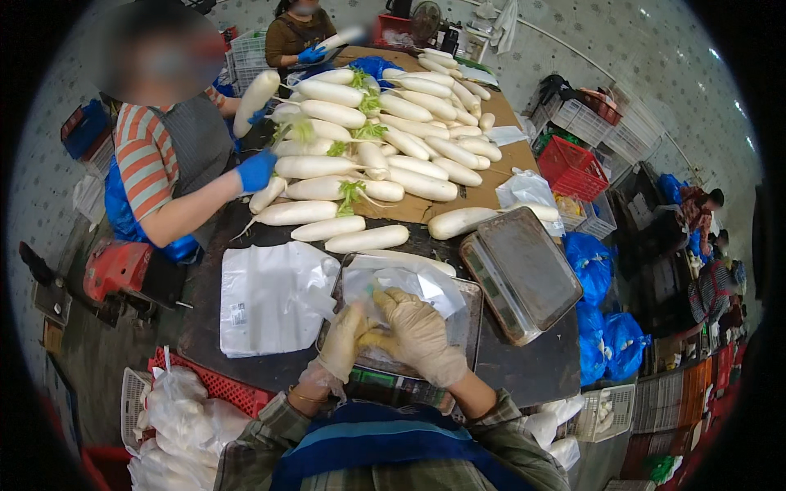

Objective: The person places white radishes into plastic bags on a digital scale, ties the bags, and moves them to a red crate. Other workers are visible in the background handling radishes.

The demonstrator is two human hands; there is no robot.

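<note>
My left hand (342,340) and my right hand (420,334), both in pale thin gloves, meet over a metal tray (470,327). Fingers of both are closed on a clear plastic bag (422,282) that spreads over the tray's far side; the fingertips are partly blurred. Left of the tray lies a stack of clear plastic bags (270,299). Just beyond the tray rests a white radish (409,259), partly covered by the plastic. A large heap of white radishes (417,176), some with green leaf stubs, covers the table's far part.
To the right stands a flat-topped metal scale (524,266). A co-worker in blue gloves (259,172) handles radishes at left; another person (304,37) holds one at the far end. Bagged goods (176,409) and a red crate (246,394) sit below left, blue bags (591,270) at right.
</note>
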